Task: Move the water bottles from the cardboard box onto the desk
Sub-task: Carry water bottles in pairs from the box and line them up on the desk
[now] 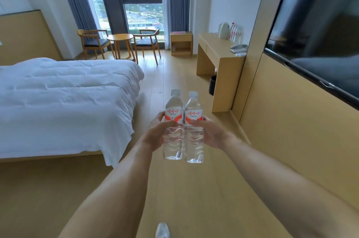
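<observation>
One head-worn view (wide-angle) is aimed forward and down. The hotel room floor (194, 189) is seen from standing height.

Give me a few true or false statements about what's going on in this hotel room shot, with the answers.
1. Each hand holds one water bottle. True: the left hand grips the left bottle and the right hand grips the right bottle.
2. The two held bottles lie flat on the floor. False: they are upright, side by side, carried in the air.
3. Bottles already stand on the desk. True: a cluster of desk bottles stands beside the kettle.
4. The held bottles have red caps. False: both caps are white.
5. The bed is to the person's right. False: it is on the left; the desk is on the right.
</observation>
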Available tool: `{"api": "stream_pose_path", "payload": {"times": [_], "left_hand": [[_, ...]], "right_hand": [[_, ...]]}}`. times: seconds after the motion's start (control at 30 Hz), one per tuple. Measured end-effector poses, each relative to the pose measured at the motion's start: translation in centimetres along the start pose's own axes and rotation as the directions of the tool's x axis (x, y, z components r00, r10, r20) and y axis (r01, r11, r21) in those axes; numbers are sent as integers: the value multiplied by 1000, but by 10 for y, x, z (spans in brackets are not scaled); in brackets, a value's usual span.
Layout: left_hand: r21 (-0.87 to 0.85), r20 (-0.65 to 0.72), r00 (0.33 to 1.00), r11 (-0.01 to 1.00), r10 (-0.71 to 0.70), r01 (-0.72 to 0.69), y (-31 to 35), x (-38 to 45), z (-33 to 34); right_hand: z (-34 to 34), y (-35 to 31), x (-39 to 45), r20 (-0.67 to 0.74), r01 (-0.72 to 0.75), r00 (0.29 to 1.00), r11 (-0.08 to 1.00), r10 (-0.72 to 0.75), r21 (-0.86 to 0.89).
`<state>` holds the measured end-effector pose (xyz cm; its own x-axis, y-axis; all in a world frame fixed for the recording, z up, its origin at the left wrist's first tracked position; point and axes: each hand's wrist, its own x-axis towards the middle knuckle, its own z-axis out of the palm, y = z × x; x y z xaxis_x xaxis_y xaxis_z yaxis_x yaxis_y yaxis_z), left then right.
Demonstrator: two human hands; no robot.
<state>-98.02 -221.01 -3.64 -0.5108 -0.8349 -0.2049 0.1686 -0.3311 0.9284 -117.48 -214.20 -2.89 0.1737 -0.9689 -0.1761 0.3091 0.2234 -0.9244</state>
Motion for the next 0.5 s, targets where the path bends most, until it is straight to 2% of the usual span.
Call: {"api": "stream_pose_path", "payload": {"times": [0.17,0.5], "left_hand": [[22,75,997,1000,14,-16,28,116,-13],[30,227,974,999,-28,22,107,312,-44]], "right_hand": [[-47,-39,86,-132,-5,991,999,-2,-51],[-114,-121,248,-183,72,980,997,-76,-29]]}}
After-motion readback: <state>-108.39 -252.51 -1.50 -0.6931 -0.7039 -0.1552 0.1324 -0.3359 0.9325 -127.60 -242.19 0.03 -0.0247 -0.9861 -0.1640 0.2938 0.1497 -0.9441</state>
